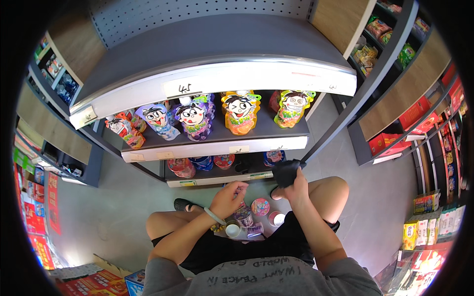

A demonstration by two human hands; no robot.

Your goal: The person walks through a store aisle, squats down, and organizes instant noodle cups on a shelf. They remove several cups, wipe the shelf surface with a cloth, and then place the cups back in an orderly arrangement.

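Note:
My right hand (298, 185) grips a bunched black cloth (285, 174) in front of the right end of the bottom shelf (218, 181). Over the floor, my left hand (227, 201) is loosely curled with a gap at the thumb, and nothing shows in it. A pale bangle (214, 215) circles that wrist. Between my legs are a pink-lidded cup (260, 207), a patterned purple cup (243, 216) and a white-rimmed cup (233, 230). Another cup (277, 219) lies tilted by my right thigh. On the bottom shelf stand red cups (181, 167) and blue cups (274, 158).
Cartoon-faced drink pouches (240, 113) line the middle shelf (218, 142). Above them, the upper shelf (222, 40) juts out with a white price rail (222, 77). Slanted metal posts (355, 88) flank the rack. Stocked shelves (411, 129) and cartons (422, 231) stand to the right.

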